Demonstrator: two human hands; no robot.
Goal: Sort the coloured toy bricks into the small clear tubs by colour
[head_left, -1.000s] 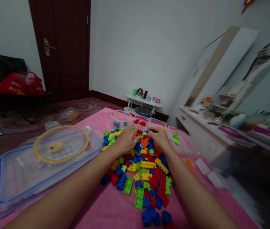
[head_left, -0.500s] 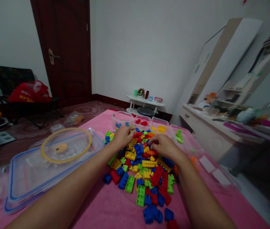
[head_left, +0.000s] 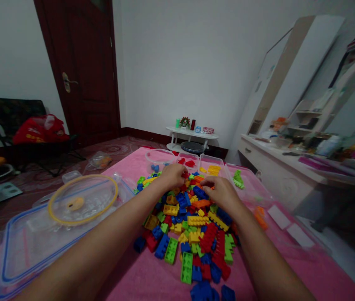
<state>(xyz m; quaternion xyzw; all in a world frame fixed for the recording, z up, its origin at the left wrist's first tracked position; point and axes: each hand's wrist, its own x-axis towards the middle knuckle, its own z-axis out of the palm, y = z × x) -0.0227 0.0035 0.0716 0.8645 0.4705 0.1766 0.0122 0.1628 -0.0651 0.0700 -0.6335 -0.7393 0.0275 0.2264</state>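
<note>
A heap of coloured plastic building bricks (head_left: 193,225) lies on a pink cloth (head_left: 146,276). My left hand (head_left: 173,175) rests on the far side of the heap, fingers curled onto bricks near a red one. My right hand (head_left: 219,191) sits beside it, fingers bent and pinched over bricks near a blue and an orange brick (head_left: 201,203). What either hand grips is hidden. Beyond the heap stand clear tubs: one with blue bricks (head_left: 155,159), one with red bricks (head_left: 187,161), one with yellow bricks (head_left: 212,167), one with green bricks (head_left: 238,180).
Clear lids lie at the left: a round one with a yellow rim (head_left: 82,200) on rectangular ones with blue rims (head_left: 39,242). A white desk (head_left: 277,167) with clutter stands at the right. A small white table (head_left: 191,136), a dark door (head_left: 83,67) and a folding chair (head_left: 24,125) are behind.
Both hands have shifted a little towards the far side of the heap and closer together, fingers curling over the bricks. The view has moved slightly.
</note>
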